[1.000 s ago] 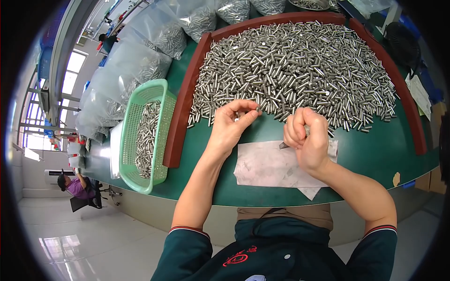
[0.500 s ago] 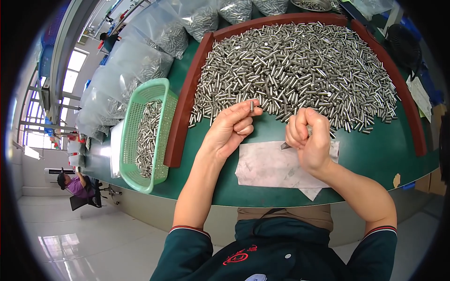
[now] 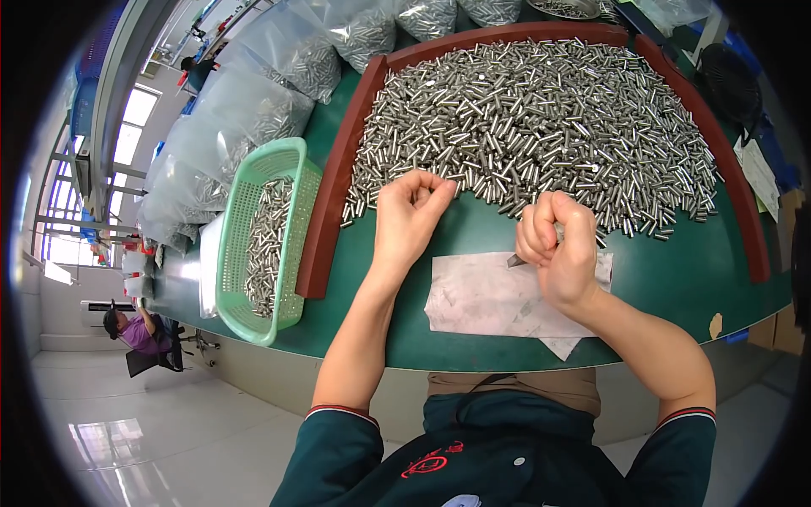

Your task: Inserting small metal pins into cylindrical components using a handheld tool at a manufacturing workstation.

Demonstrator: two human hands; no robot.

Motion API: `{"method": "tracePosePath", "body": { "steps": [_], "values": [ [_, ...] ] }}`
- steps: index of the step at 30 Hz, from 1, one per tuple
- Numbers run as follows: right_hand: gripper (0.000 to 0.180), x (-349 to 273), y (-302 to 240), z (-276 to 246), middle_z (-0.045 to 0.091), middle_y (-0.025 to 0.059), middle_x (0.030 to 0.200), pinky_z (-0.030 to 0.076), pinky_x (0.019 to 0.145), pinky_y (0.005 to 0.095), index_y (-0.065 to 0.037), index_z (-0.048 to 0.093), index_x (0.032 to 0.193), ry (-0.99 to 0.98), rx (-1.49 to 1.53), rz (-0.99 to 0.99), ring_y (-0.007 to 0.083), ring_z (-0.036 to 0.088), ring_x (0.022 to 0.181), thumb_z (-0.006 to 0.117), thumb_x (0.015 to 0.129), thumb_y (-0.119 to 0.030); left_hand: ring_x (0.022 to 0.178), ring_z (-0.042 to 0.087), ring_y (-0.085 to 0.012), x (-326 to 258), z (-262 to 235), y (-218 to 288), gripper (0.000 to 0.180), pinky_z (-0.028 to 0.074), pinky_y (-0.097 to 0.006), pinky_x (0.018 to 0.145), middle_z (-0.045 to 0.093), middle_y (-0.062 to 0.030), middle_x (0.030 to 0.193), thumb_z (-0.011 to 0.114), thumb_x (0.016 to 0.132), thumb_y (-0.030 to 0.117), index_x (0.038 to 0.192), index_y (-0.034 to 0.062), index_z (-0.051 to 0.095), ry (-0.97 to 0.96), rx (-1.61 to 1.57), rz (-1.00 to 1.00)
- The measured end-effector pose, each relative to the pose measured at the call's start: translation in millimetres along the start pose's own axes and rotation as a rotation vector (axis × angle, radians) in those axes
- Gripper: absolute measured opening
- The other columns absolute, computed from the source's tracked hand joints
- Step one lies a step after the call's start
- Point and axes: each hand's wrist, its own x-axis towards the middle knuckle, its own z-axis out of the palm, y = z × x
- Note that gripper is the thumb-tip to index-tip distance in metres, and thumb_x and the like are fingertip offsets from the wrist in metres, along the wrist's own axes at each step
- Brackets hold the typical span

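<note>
My left hand (image 3: 411,215) is closed in a pinch at the near edge of a heap of short metal pins (image 3: 541,118). Thumb and forefinger meet around a metal pin (image 3: 457,189), mostly hidden by the fingertips. To the right, my right hand (image 3: 557,252) is curled into a fist over a pale, stained cloth (image 3: 481,300). A dark grey tapered piece (image 3: 514,261) sticks out of the fist's left side; the rest is inside the hand, and I cannot tell its kind.
Dark red wooden rails (image 3: 335,182) fence the heap on the green table (image 3: 363,342). Left of them stands a green plastic basket (image 3: 306,194) with pins inside. Clear bags of pins (image 3: 312,68) line the back left. A black fan (image 3: 728,80) stands at right. A person (image 3: 144,331) sits far left.
My left hand has turned over at the wrist, so the pin that showed at its fingertips is now mostly covered. My right hand has hardly moved.
</note>
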Motion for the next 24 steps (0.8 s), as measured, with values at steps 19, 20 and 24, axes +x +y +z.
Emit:
{"method": "tracePosePath", "body": {
  "steps": [19,20,24],
  "values": [
    [0.036,0,-2,0,0.027,-0.0011,0.046,0.019,0.039,0.0223,-0.008,0.028,0.052,0.011,0.000,0.012,0.0068,0.021,0.041,0.031,0.086,-0.019,0.051,0.032,-0.0019,-1,9,-4,0.010,0.027,-0.019,0.044,0.039,0.0059,0.055,0.060,0.077,0.005,0.081,-0.0034,0.061,-0.071,0.051,0.097],
    [0.036,0,-2,1,0.027,-0.0011,0.046,0.019,0.039,0.0223,-0.008,0.028,0.052,0.010,0.002,0.011,0.0068,0.021,0.041,0.031,0.086,-0.019,0.053,0.033,-0.0010,-2,7,-3,0.009,0.027,-0.017,0.046,0.041,0.0065,0.058,0.060,0.077,0.005,0.082,-0.0032,0.061,-0.086,0.002,0.068],
    [0.036,0,-2,1,0.027,-0.0010,0.046,0.019,0.039,0.0223,-0.007,0.028,0.052,0.011,0.008,0.012,0.0068,0.021,0.041,0.031,0.086,-0.019,0.050,0.032,-0.0020,-2,5,1,0.010,0.027,-0.019,0.044,0.043,0.0042,0.058,0.058,0.079,0.007,0.080,-0.0028,0.059,-0.120,-0.126,0.043]
  ]
}}
